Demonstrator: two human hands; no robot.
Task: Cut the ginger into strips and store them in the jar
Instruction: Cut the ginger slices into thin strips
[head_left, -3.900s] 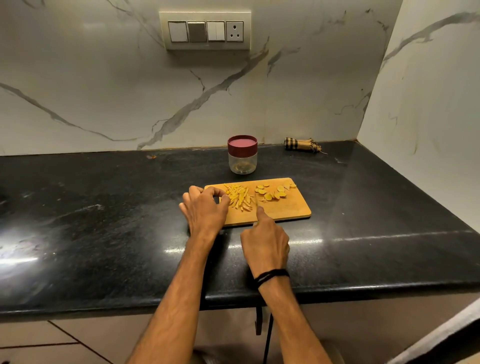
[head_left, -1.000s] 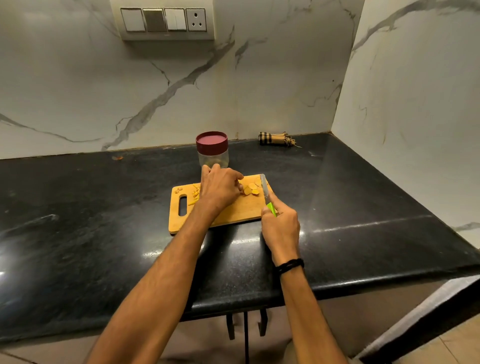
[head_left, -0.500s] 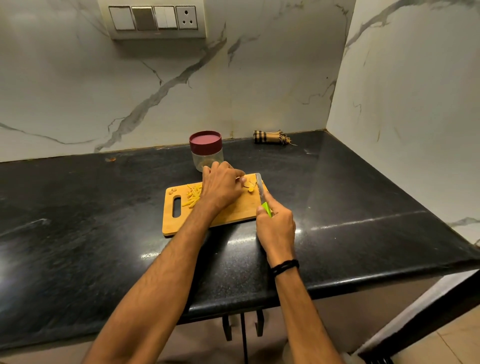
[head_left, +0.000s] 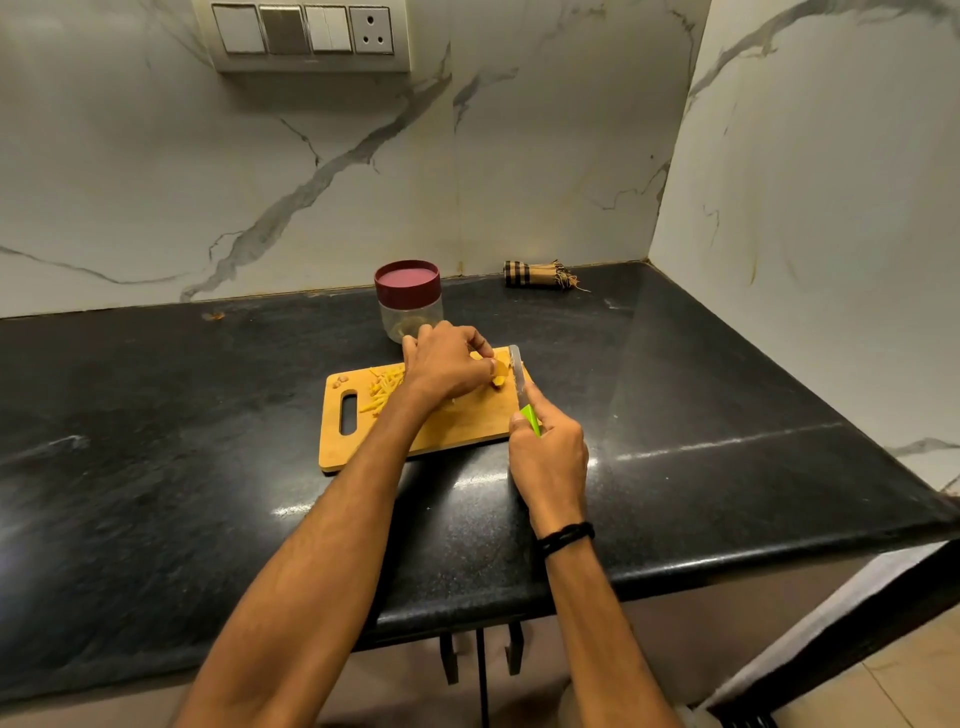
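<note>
A wooden cutting board (head_left: 467, 428) lies on the black counter. A pile of yellow ginger strips (head_left: 383, 396) sits on its left half. My left hand (head_left: 447, 364) presses down on ginger slices (head_left: 500, 375) near the board's right end, fingers curled over them. My right hand (head_left: 548, 457) grips a knife (head_left: 517, 376) with a green handle; its blade lies just right of the slices, pointing away from me. Behind the board stands a clear jar (head_left: 409, 301) with a dark red lid on it.
A rolled checked cloth (head_left: 537, 274) lies at the back by the wall. Marble walls close the counter at the back and right. A switch panel (head_left: 306, 34) hangs above. The counter's front edge (head_left: 675, 566) runs close under my wrists.
Since 3.9 s ago my right hand has taken up the knife and my left hand has shifted right onto the slices. In the last second both hands stay almost still.
</note>
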